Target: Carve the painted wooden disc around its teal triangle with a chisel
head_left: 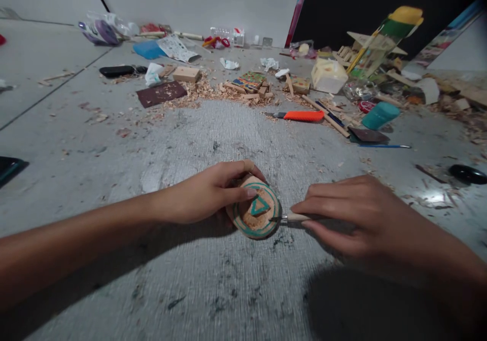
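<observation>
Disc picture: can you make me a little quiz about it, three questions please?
1. True or false: the left hand holds the disc.
2. Which shape is painted in the disc's middle? A) star B) triangle C) square
3. Fill in: the right hand presses a thin ____ against the disc's edge.
Key: 1 true; 2 B, the triangle; 3 tool.
</observation>
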Action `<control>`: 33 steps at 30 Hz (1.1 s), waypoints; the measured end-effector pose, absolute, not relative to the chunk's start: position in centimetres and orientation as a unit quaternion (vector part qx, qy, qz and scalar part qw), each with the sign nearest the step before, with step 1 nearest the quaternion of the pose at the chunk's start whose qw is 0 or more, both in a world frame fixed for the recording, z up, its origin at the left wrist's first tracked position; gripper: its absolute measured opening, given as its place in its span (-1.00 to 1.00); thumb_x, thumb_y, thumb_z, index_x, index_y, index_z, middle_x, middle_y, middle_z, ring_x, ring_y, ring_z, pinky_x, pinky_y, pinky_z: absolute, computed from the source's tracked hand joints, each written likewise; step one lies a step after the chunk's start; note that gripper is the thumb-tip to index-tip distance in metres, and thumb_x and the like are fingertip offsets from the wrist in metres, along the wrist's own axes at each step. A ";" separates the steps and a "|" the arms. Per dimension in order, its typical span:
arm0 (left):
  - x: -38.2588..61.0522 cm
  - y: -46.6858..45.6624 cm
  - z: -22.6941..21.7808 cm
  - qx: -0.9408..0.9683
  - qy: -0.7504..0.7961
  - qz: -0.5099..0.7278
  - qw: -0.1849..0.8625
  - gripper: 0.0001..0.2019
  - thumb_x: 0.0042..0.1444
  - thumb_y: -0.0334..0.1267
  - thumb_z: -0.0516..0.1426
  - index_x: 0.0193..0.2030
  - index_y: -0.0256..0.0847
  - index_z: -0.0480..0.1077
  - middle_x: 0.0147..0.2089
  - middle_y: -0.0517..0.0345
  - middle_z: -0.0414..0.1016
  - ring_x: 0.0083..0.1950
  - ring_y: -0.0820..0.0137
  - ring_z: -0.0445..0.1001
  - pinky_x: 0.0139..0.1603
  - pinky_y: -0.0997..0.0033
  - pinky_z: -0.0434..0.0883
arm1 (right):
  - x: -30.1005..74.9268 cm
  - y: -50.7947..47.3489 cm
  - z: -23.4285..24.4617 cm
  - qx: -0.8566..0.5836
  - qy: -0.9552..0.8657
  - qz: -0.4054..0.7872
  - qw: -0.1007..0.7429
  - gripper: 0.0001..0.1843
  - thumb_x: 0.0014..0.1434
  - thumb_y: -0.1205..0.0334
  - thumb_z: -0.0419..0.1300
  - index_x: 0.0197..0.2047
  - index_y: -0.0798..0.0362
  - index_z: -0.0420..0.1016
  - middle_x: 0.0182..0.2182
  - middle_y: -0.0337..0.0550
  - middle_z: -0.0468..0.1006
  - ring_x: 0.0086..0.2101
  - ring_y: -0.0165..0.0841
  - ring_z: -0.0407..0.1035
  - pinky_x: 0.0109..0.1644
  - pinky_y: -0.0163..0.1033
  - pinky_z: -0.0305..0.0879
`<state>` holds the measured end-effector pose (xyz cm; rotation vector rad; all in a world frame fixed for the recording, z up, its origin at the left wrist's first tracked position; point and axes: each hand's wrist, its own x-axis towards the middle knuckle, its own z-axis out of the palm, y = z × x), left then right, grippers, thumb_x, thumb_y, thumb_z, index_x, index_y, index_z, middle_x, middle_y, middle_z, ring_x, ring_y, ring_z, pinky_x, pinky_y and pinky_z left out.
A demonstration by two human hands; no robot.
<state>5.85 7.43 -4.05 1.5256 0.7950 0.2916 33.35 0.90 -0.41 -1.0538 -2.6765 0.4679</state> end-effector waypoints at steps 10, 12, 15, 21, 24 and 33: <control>4.7 7.2 -1.8 0.926 0.319 -0.013 0.202 -0.24 -0.06 0.03 0.45 0.27 -0.10 0.36 0.12 0.04 0.47 -0.14 0.21 0.57 -0.26 0.30 0.33 | 33.3 0.5 -1.1 -0.327 -0.941 -0.004 0.087 -0.72 0.37 0.41 0.16 0.02 -0.05 0.61 -0.37 -0.28 0.52 -0.46 -0.36 0.24 -0.35 -0.16 -0.04; 4.8 7.0 -1.9 0.939 0.302 -0.024 0.162 -0.27 0.00 0.12 0.40 0.25 -0.12 0.35 0.10 0.04 0.44 -0.15 0.20 0.57 -0.27 0.29 0.31 | 33.3 0.4 -1.0 -0.333 -0.940 -0.016 0.075 -0.72 0.37 0.41 0.16 0.02 -0.07 0.61 -0.38 -0.28 0.52 -0.47 -0.36 0.20 -0.36 -0.15 -0.08; 5.1 6.9 -2.1 0.941 0.291 -0.021 0.170 -0.38 0.04 0.09 0.35 0.16 -0.15 0.36 0.04 0.07 0.43 -0.17 0.24 0.54 -0.27 0.30 0.33 | 33.2 0.2 -0.6 -0.348 -0.936 -0.020 0.052 -0.73 0.38 0.37 0.15 0.01 -0.10 0.61 -0.41 -0.29 0.49 -0.49 -0.36 0.16 -0.38 -0.15 -0.13; 5.4 6.7 -2.2 0.946 0.279 -0.001 0.167 -0.51 0.05 0.04 0.31 0.00 -0.18 0.34 -0.04 0.11 0.40 -0.24 0.29 0.46 -0.32 0.30 0.31 | 32.5 0.5 0.6 -0.344 -0.939 -0.023 0.022 -0.76 0.36 0.37 0.08 -0.20 -0.07 0.56 -0.47 -0.31 0.40 -0.55 -0.38 0.04 -0.40 -0.11 -0.24; 5.2 6.8 -2.5 0.943 0.278 0.013 0.180 -0.51 0.05 0.04 0.32 0.00 -0.18 0.34 -0.04 0.12 0.40 -0.24 0.30 0.46 -0.31 0.30 0.33 | 32.2 0.9 0.9 -0.320 -0.947 0.000 0.023 -0.77 0.36 0.40 0.08 -0.20 -0.03 0.53 -0.46 -0.31 0.39 -0.54 -0.39 0.06 -0.40 -0.11 -0.21; 4.8 7.1 -3.3 0.944 0.256 0.061 0.200 -0.52 0.11 0.05 0.32 0.04 -0.20 0.38 -0.07 0.13 0.39 -0.29 0.34 0.43 -0.37 0.34 0.32 | 32.8 -0.2 -1.4 -0.333 -0.941 -0.023 0.054 -0.75 0.40 0.46 0.04 -0.23 0.01 0.46 -0.52 -0.38 0.32 -0.54 -0.44 0.10 -0.39 -0.12 -0.15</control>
